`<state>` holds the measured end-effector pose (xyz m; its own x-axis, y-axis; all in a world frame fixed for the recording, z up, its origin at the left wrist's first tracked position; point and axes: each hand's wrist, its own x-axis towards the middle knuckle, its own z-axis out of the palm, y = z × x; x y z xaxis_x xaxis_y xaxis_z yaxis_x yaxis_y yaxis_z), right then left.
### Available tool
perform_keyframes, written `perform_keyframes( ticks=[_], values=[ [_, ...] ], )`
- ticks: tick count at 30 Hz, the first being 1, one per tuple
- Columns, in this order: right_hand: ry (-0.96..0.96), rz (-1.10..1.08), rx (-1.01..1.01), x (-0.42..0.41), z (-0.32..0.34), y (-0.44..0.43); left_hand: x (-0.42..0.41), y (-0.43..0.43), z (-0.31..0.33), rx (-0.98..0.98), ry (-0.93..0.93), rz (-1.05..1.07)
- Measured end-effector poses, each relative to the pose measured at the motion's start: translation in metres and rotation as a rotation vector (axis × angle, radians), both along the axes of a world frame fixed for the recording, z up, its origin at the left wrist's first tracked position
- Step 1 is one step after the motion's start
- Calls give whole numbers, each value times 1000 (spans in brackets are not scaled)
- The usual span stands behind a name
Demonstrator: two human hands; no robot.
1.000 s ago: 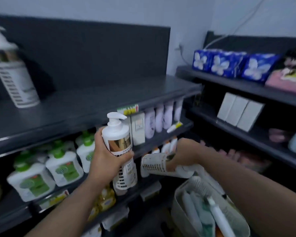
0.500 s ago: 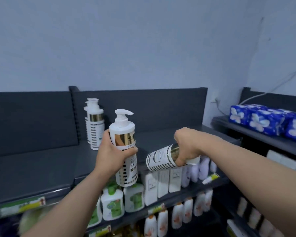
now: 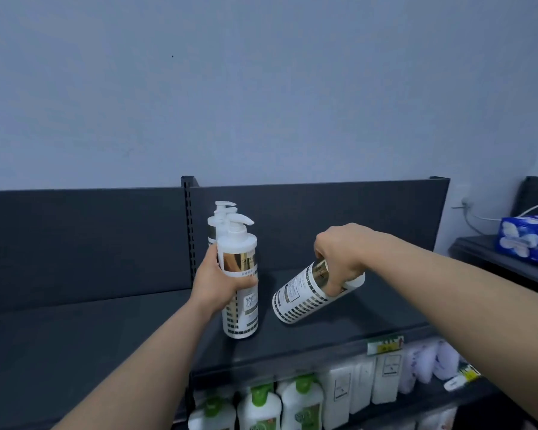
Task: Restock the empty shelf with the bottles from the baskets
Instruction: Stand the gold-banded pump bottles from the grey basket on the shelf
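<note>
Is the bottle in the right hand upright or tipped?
Tipped: the pump bottle lies nearly sideways in the right hand, base pointing lower-left.

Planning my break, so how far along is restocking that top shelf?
Early. At least one pump bottle already stands at the back of the top shelf. The left hand holds an upright bottle and the right hand a tilted bottle, neither released yet. Most of the shelf is bare, so much remains to fill.
</note>
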<state>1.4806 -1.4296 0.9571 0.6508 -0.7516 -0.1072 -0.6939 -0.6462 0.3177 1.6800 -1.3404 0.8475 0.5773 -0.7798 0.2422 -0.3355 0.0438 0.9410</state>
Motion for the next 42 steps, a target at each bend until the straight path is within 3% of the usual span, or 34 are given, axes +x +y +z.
perform_keyframes(
  ticks=[11, 23, 27, 32, 39, 42],
  values=[
    [60, 57, 51, 66, -8, -41, 49, -30, -13, 50, 21, -24],
    [-44, 117, 99, 102, 5, -65, 53, -44, -23, 46, 56, -84],
    [-252, 141, 100, 102, 0, -76, 52, -43, -25, 68, -27, -77],
    [-620, 128, 247, 91, -17, -86, 54, -43, -32, 99, -119, -28],
    [-1135, -38, 516, 75, -67, -87, 52, -42, -34, 100, -142, -37],
    [-1268, -101, 557, 78, -86, -79, 46, -44, -36, 80, -138, -5]
  ],
)
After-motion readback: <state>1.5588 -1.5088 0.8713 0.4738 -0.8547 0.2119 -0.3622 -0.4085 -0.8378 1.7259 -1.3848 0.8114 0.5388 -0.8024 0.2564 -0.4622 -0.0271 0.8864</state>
